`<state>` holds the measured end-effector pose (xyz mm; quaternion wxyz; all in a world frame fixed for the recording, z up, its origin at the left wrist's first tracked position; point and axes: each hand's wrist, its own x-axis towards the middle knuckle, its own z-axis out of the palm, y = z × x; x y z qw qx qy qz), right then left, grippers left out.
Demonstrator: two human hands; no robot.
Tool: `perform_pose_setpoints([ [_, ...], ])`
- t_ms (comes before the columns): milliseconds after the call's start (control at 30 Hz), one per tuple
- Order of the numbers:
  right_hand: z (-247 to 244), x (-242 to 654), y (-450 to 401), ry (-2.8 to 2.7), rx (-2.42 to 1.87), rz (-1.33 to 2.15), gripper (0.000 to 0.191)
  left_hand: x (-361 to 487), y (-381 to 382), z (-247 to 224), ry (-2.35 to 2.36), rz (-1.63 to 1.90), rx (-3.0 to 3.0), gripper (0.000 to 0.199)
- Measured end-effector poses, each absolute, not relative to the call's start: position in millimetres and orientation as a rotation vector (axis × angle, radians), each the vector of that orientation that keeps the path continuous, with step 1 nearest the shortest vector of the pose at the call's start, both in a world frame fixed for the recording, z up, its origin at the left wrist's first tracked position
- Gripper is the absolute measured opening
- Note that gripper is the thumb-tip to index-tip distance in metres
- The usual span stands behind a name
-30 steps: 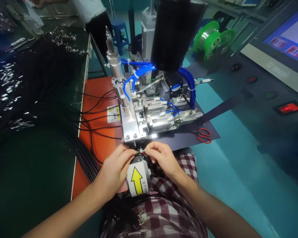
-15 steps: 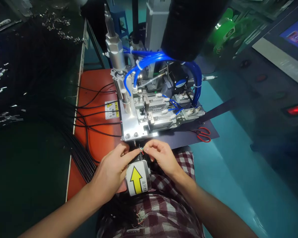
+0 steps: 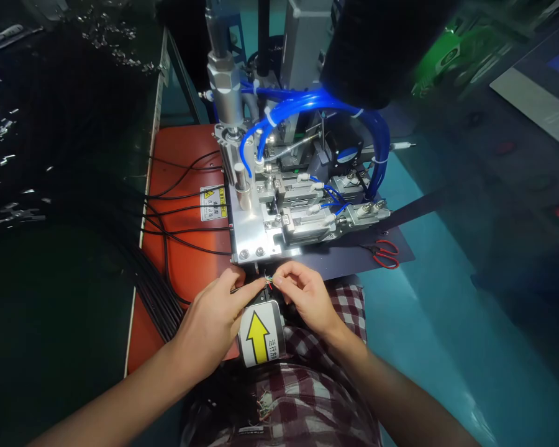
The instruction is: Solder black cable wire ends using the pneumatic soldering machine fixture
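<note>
- At far left we see shiny metal pieces [image 3: 18, 214] on a dark table; near its edge lies a bundle of black cables [image 3: 156, 301], with more cables trailing over an orange surface [image 3: 156, 248].
- Next we find the left hand [image 3: 212, 313], its index finger stretched out with the tip at the thin coloured wires; the other fingers are curled, and we cannot tell whether they grip anything.
- Midway we have those thin coloured wires [image 3: 269, 282], between both hands' fingertips, just in front of the silver machine [image 3: 256, 233]; nearer us sits a white cover [image 3: 261, 335] with a yellow arrow.
- Then we see the right hand [image 3: 307, 295]; its thumb and index finger are pinched together on the wires' right end.
- Further right we note red-handled scissors [image 3: 386, 254], lying open on a dark sheet [image 3: 354, 264].
</note>
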<state>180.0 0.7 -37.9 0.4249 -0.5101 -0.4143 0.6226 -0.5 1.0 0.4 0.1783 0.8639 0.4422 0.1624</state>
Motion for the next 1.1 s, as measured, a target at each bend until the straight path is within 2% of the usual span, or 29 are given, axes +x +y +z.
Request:
perform_pose_setpoints([
  [733,-50.8,177.4,-6.0,-1.166,-1.278,1.357,0.009,-1.5,1.7,-3.2,1.225,0.487,2.494,0.038],
  [1100,-43.7,176.5,-3.3,-1.110,-1.314,1.465,0.013,-0.2,0.8,-2.8,1.234,0.457,2.596,0.038],
])
